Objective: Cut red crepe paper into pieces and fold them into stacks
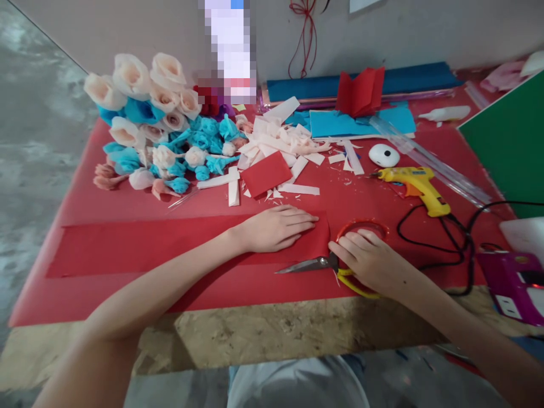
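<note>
A long strip of red crepe paper lies across the red-covered table. My left hand rests flat on its right part, fingers stretched out towards the paper's right end. Just right of that end, my right hand is closed over the handles of a pair of scissors. One yellow handle loop shows below the hand; the other is hidden under it. The dark blades are nearly together, pointing left along the strip's lower edge. Behind my right fingers lies a red ring, perhaps a tape roll.
Cream and blue paper flowers crowd the back left. Pale paper scraps and a folded red piece lie behind my left hand. A yellow glue gun with a black cord, clear glue sticks and a purple box are at right.
</note>
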Demonstrator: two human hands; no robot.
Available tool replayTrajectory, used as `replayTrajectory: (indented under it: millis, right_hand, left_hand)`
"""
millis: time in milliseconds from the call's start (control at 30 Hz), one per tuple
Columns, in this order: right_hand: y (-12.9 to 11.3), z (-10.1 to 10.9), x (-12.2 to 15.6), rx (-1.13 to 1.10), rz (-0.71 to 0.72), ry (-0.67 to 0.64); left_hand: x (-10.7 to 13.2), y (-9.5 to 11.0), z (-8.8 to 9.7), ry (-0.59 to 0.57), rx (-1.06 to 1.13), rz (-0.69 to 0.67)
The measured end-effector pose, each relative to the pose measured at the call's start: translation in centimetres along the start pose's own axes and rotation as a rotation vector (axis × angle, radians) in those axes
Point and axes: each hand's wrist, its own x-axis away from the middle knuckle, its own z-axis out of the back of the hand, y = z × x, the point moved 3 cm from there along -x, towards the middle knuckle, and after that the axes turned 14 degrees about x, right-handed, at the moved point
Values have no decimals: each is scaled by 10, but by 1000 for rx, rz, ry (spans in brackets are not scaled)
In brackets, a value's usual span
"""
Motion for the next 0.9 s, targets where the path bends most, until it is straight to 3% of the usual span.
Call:
replayTrajectory:
  millis: [267, 533, 900]
  right_hand:
    - [2, 12, 0, 62, 90, 66]
    - [-7, 4, 12, 122, -45, -104]
    - [-15, 10, -15, 103, -17, -91]
  left_hand:
    - [0, 1, 0, -7, -12, -4]
    - [-1, 0, 1, -6, 34, 13]
    - [0, 0, 1, -6, 94, 57]
